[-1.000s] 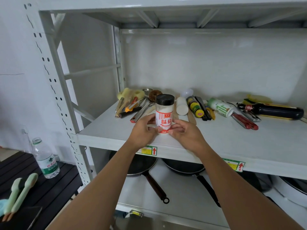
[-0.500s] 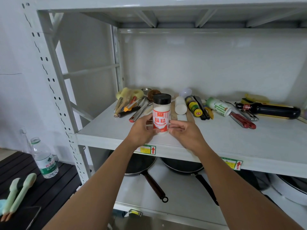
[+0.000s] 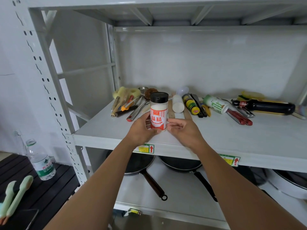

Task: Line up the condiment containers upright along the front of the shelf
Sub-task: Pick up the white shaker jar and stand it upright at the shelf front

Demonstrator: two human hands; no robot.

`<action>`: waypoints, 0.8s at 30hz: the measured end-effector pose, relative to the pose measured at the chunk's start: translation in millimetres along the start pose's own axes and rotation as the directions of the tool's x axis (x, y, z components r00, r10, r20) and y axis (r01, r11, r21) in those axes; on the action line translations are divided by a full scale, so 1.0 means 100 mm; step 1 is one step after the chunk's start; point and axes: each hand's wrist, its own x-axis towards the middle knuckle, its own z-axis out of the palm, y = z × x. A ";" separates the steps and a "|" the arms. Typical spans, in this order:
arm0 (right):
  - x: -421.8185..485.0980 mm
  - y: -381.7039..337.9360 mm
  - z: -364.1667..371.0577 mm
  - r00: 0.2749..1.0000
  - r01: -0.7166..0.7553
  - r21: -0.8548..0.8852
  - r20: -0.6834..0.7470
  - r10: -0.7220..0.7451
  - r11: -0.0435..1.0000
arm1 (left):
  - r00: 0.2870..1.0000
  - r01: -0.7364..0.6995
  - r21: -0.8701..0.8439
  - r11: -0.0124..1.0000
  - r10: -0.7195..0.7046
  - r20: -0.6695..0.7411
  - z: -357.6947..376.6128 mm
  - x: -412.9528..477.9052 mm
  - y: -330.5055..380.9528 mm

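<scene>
An upright seasoning jar with a black lid and a red and white label stands on the white shelf, near its front edge. My left hand wraps it from the left, thumb across its base. My right hand is beside it with loose fingers, only the fingertips touching its right side. Behind, lying on their sides, are a white bottle, a dark bottle with a yellow label, a white bottle with green print and a dark sauce bottle.
Kitchen utensils are piled at the shelf's back left, and red-handled tools lie further right. Frying pans sit on the shelf below. A water bottle stands on a dark table left of the shelf post.
The jar stays upright in almost the same spot. My right hand's fingers have loosened from its side while my left hand keeps its hold.
</scene>
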 end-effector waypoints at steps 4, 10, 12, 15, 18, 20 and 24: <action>0.00 0.01 0.00 1.000 -0.001 0.023 -0.018 0.002 1.000 | 0.998 0.012 -0.011 1.000 -0.012 0.057 -0.02 0.01 -0.01; 0.01 0.02 0.00 0.999 -0.020 0.052 -0.035 0.022 0.998 | 0.998 0.015 0.031 0.999 -0.017 0.060 0.00 0.02 -0.01; 0.03 0.04 0.00 0.999 -0.022 0.059 -0.037 0.025 0.998 | 0.999 0.022 0.044 0.999 -0.024 0.049 0.01 0.02 -0.01; 0.05 0.06 0.00 0.999 -0.018 0.057 -0.036 0.020 0.998 | 0.999 0.027 0.052 0.998 -0.028 0.028 0.01 0.02 0.00; 0.05 0.07 0.01 0.999 -0.019 0.065 -0.029 0.021 0.998 | 0.999 0.032 0.061 0.998 -0.033 0.018 0.02 0.02 0.02; 0.06 0.07 0.01 1.000 -0.014 0.058 -0.025 0.016 0.998 | 0.999 0.040 0.068 0.997 -0.040 0.009 0.02 0.01 0.02; 0.03 0.04 0.02 1.000 -0.006 0.030 -0.029 0.007 1.000 | 0.999 0.040 0.063 0.997 -0.040 0.001 0.02 0.00 0.02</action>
